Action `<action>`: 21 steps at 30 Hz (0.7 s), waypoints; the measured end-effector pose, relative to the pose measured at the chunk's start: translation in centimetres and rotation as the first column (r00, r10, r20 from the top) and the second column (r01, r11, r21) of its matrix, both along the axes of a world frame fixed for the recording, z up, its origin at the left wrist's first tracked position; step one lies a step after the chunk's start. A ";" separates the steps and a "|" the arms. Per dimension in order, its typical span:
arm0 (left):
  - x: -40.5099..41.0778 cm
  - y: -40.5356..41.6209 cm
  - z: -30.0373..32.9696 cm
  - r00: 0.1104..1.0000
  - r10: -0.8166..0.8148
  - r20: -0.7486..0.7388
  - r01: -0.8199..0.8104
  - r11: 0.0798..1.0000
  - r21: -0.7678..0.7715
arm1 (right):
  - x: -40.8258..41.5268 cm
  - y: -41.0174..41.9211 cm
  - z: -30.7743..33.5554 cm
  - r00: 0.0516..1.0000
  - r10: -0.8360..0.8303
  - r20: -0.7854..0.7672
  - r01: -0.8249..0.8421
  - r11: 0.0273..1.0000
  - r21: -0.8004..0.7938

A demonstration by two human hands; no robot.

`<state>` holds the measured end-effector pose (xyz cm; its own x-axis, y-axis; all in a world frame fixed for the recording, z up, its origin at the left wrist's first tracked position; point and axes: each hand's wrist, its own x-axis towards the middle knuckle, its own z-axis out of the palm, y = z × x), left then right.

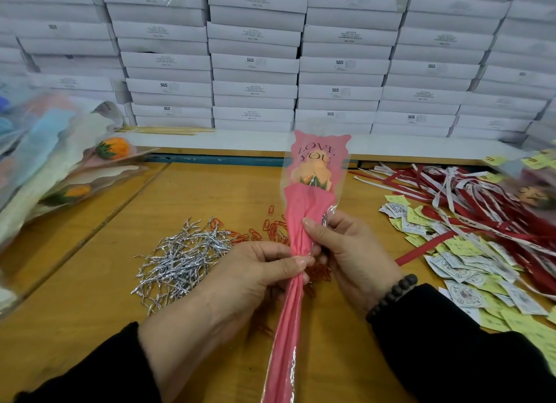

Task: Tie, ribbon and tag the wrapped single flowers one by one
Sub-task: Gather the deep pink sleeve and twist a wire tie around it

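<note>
A single wrapped flower (304, 210) stands upright in front of me: an orange bloom in a pink sleeve with clear film printed "LOVE YOU". My left hand (249, 279) grips the gathered pink stem part from the left, thumb and fingers pinching it. My right hand (352, 252) holds the sleeve just above, thumb on the pink paper and fingers behind the film. A heap of silver twist ties (183, 258) lies left of my hands. Red and white ribbons (469, 204) and yellow and white tags (469, 261) lie at the right.
Orange paper clips (270, 231) are scattered behind the flower. A pile of wrapped flowers (60, 168) lies at the left on the wooden table (99, 294). White flat boxes (255, 62) are stacked along the back. Another flower (532, 195) lies at the far right.
</note>
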<state>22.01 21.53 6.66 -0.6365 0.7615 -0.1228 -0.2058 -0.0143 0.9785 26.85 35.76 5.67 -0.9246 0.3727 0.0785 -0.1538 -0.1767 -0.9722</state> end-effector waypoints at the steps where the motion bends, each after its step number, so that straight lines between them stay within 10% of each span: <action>1: 0.0 0.0 0.0 1.000 0.007 -0.002 -0.007 1.000 0.001 | 0.0 0.0 0.0 1.000 -0.001 0.001 0.001 1.000 0.001; 15: 0.2 0.0 0.0 0.998 0.054 -0.028 -0.053 0.998 0.025 | 1.2 2.2 2.6 0.979 -0.188 0.081 0.143 0.911 0.387; 18: 0.0 0.0 0.0 0.997 0.065 -0.032 -0.065 0.998 0.018 | 2.1 4.7 3.6 0.953 -0.297 0.064 0.195 0.759 0.621; 21: -0.1 0.0 -0.1 0.996 0.084 -0.026 -0.083 0.996 0.023 | 3.3 8.1 4.0 0.878 -0.478 0.024 0.196 0.404 0.894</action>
